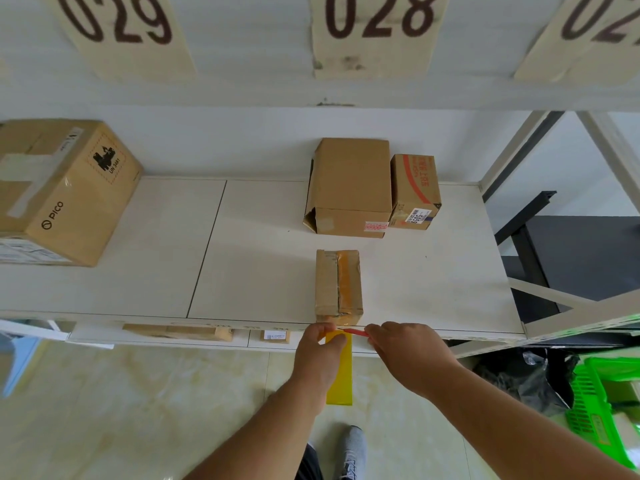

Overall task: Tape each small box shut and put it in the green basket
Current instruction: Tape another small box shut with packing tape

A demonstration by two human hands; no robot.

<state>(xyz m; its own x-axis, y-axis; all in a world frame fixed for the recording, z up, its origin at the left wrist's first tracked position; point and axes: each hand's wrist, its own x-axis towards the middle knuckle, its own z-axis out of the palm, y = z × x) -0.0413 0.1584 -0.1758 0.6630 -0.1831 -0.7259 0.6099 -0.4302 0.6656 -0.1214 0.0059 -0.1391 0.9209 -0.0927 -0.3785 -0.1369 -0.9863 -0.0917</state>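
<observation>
Mid-taping: your left hand (320,351) pinches yellow tape (339,368); your right hand (405,355) grips a red cutter (355,331) below the small box (338,285). Next, sever the strip cleanly, then carry the box to the green basket (595,393) at four o'clock.

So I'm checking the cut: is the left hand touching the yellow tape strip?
Touching. The head view shows the left hand pinching the top end of the yellow tape strip, its fingers overlapping the strip, which hangs below.

Green basket (602,403) cut off by the right edge; PICO carton (59,192) by the left
</observation>
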